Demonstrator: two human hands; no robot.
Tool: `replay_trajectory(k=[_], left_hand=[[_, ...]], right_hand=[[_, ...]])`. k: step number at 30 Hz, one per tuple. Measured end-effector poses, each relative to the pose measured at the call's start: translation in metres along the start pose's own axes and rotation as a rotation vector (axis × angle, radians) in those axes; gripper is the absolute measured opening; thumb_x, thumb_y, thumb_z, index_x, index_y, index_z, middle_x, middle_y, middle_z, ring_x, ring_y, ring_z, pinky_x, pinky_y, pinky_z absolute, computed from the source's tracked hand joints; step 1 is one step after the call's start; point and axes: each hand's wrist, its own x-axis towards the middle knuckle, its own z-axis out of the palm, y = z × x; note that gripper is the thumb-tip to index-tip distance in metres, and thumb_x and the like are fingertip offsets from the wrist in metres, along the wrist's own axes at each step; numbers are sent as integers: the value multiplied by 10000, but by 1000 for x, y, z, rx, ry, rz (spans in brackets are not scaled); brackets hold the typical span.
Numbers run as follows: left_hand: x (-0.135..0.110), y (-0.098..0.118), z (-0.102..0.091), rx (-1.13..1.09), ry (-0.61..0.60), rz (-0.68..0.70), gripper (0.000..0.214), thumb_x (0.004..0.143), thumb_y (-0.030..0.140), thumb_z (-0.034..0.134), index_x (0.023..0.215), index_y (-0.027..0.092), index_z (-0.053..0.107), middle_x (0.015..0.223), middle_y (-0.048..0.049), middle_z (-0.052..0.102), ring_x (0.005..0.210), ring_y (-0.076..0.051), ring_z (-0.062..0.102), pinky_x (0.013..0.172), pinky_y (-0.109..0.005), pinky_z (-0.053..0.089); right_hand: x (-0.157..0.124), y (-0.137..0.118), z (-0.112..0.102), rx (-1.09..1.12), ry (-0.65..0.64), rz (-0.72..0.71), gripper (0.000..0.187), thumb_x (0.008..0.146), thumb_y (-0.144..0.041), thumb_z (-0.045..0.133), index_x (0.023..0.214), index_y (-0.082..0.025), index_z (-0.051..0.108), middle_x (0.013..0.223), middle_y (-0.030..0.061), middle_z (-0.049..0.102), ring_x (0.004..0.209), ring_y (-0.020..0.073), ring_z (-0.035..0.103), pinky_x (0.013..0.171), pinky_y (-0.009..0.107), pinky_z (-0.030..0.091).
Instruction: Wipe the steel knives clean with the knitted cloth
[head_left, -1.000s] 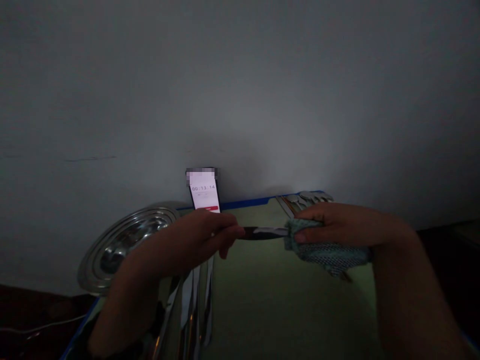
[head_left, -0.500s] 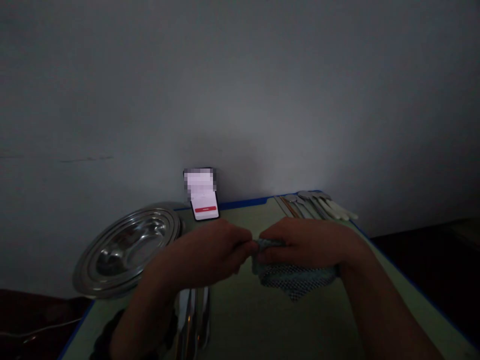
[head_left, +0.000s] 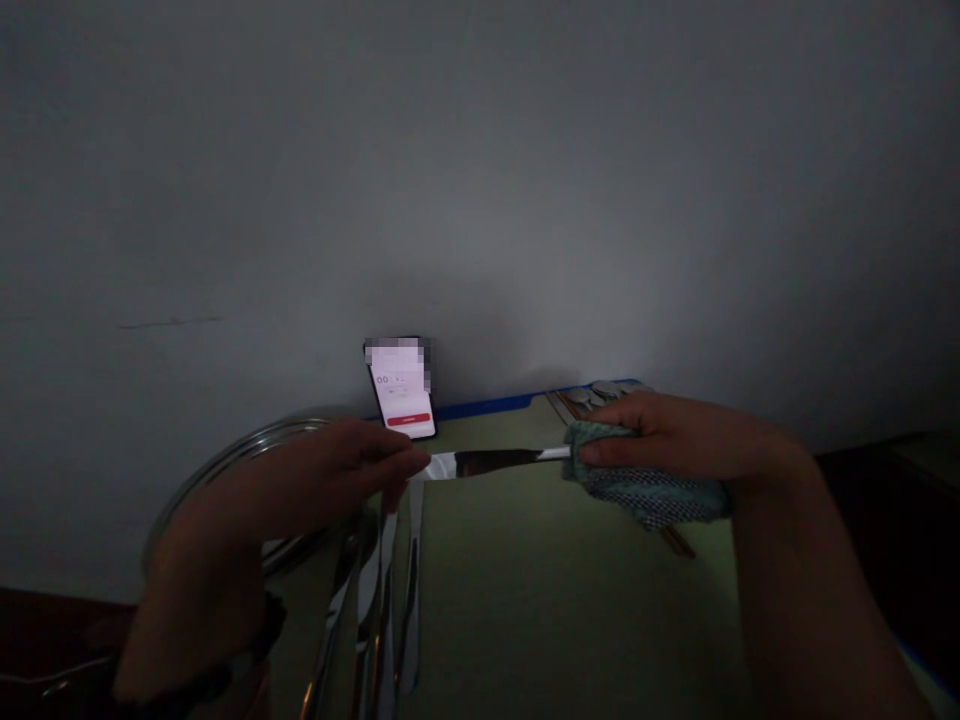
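A shiny table knife (head_left: 499,463) is held level above the table between my two hands. My left hand (head_left: 322,480) pinches the knife at the wide blade end, fingers closed. My right hand (head_left: 675,435) grips a green checked cloth (head_left: 660,497), which is folded around the other end of the knife and hides it. Beneath my left hand, several knives and other cutlery (head_left: 386,600) lie side by side on the table. The metal dish (head_left: 225,460) at the left is partly covered by my left forearm.
A lit phone (head_left: 409,400) leans against the grey wall (head_left: 480,200). At the back right, several spoons (head_left: 600,395) lie near the blue table edge (head_left: 487,407), partly behind my right hand. Brown stick ends (head_left: 679,542) show below the cloth on the pale green tabletop (head_left: 517,590).
My hands have moved apart, left hand leftward and right hand rightward with the cloth. The knife blade now shows between them; earlier it was hidden.
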Motion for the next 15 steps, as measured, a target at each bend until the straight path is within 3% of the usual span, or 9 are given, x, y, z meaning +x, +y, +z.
replay_trajectory(k=[3, 9, 15], left_hand=[[-1, 5, 0, -42, -123, -50, 457, 908, 480, 383, 665, 167, 610, 618, 1, 609, 561, -120, 551, 529, -210, 405], [-1, 8, 1, -14, -31, -80, 436, 891, 489, 404, 697, 174, 635, 621, 3, 612, 562, -122, 545, 507, -210, 378], [9, 24, 7, 69, -77, -21, 497, 901, 489, 385, 610, 164, 623, 487, 27, 511, 428, -81, 434, 411, -195, 268]], right_hand=[[0, -3, 0, 29, -16, 5, 345, 848, -482, 485, 829, -174, 642, 725, 7, 614, 642, 126, 568, 552, 237, 426], [3, -3, 1, 55, 60, -25, 351, 850, -493, 482, 883, -178, 636, 785, 14, 633, 669, 130, 580, 572, 241, 433], [9, -2, 3, -48, 86, -38, 342, 837, -498, 500, 891, -193, 645, 813, 12, 657, 681, 140, 589, 572, 252, 402]])
